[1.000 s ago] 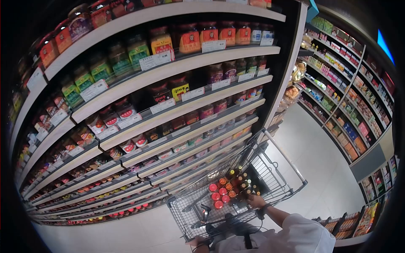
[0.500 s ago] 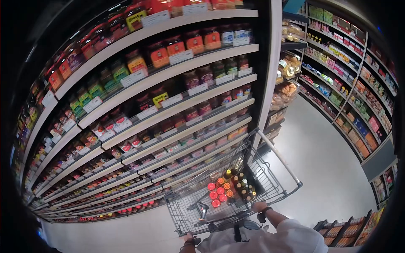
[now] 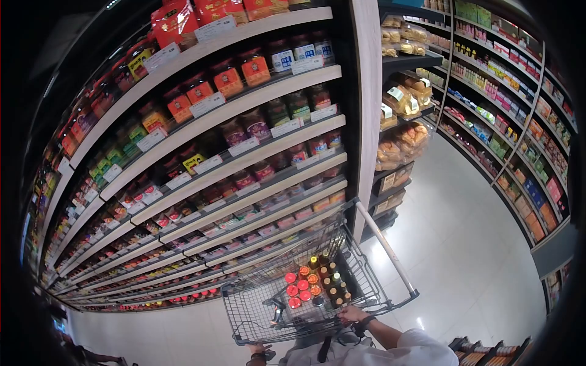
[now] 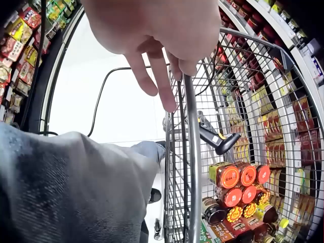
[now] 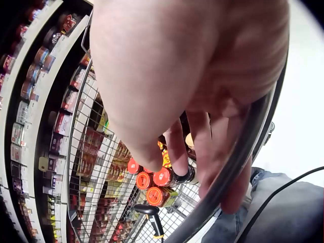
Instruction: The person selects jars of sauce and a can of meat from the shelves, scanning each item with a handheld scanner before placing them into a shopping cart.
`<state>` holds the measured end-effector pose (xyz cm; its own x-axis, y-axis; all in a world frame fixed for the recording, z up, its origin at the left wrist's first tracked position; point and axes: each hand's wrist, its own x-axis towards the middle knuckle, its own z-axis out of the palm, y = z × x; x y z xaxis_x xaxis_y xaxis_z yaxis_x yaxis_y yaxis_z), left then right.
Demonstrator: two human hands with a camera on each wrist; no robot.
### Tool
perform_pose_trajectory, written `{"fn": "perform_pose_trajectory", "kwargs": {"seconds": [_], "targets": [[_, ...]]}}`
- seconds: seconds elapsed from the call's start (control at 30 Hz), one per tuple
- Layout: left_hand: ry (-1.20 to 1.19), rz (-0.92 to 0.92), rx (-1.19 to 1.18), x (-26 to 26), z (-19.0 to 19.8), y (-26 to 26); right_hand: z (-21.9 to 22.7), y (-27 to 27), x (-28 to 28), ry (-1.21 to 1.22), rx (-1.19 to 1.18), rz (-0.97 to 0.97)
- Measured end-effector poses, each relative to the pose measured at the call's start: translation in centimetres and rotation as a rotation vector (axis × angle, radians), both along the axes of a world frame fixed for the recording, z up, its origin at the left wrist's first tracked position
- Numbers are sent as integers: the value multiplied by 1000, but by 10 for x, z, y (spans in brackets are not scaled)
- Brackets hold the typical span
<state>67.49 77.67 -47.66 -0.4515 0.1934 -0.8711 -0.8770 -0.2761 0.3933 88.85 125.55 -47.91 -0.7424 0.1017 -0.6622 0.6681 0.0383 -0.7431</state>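
A wire shopping cart [image 3: 259, 338] stands in front of me. My left hand [image 3: 259, 350] is at its near rim on the left; the left wrist view shows that hand's fingers [image 4: 164, 91] hanging loosely by the metal rail [image 4: 192, 152]. Farther right, my right hand [image 3: 351, 315] is at the same side of the cart, its fingers [image 5: 202, 147] extended across the dark rail [image 5: 223, 172]. Inside the cart sit several red-lidded jars [image 3: 294, 302] and, beside them, dark bottles [image 3: 332, 293]. A black handheld scanner [image 4: 220, 142] lies toward the cart's left end.
Shelves of jars [image 3: 229, 79] run along the far side, close to the cart. Packaged bread [image 3: 403, 143] fills a rack at the shelf end. The cart's push handle [image 3: 387, 250] points right, over the pale floor [image 3: 452, 244]. A cable [image 4: 98, 101] loops beside the left hand.
My right hand has drawn back from the bottles to the cart's near rim. The shelves have slid left in the head view, showing more of the bread rack. The left hand stays by the rim.
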Motion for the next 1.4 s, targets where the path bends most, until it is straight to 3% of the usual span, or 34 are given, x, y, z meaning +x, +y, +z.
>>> {"fn": "perform_pose_trajectory", "kwargs": {"seconds": [0.03,0.07,0.1,0.17,0.2,0.3,0.33,0.57,0.63,0.67,0.7,0.73,0.77,0.8,0.83,0.87,0.9,0.93,0.97,1.03,1.07,1.1,1.17,1.2,1.27,1.33,1.4], "targets": [[45,-68,-2,-2,6,1,-7,-1,0,18,82,36],[115,63,-135,3,5,10,14,2,0,-51,-26,-29],[12,-92,-149,8,13,5,42,5,2,-49,-36,-27],[-195,-389,-168,21,20,4,53,8,4,-85,-57,-20],[-233,-295,-292,29,20,18,51,9,5,-67,-28,-3],[-302,-207,-102,30,13,13,92,17,5,-85,-4,28],[-207,-135,-66,32,1,12,84,19,4,-61,110,134],[-42,-350,-310,14,-32,42,108,25,-23,-76,408,568],[-26,-389,-313,14,-44,45,137,47,-44,6,414,599],[-44,-374,-277,16,-43,47,144,62,-59,3,273,506],[-62,-360,-241,19,-40,51,189,75,-73,42,141,344],[-157,-398,-203,16,-49,52,225,94,-91,70,83,311],[-234,-350,-188,21,-37,59,246,106,-105,326,253,178],[-137,-469,-157,26,-55,55,264,126,-128,459,285,117],[-37,-587,-128,27,-66,52,330,134,-147,419,460,92],[232,-800,-213,25,-67,49,347,154,-170,609,629,52],[505,-1002,-298,28,-69,44,365,174,-195,719,597,-2],[26,-607,-67,20,-74,41,406,178,-213,756,517,-118],[56,-759,-158,22,-75,42,436,188,-235,873,560,-125],[-211,-668,-116,18,-81,47,489,208,-277,988,431,-147],[107,-1016,-241,15,-88,42,515,215,-301,1033,416,-162],[368,-1157,-110,15,-88,37,539,218,-323,1076,399,-177],[510,-1311,-148,16,-93,37,577,216,-361,1133,302,-233],[589,-1439,-221,14,-93,40,586,216,-380,1114,402,-267],[763,-1897,-603,18,-67,60,597,219,-415,1034,617,-331],[418,-1536,-479,15,-65,55,612,212,-427,938,718,-288],[973,-1749,-472,11,-30,50,614,208,-441,883,812,-282]]}}
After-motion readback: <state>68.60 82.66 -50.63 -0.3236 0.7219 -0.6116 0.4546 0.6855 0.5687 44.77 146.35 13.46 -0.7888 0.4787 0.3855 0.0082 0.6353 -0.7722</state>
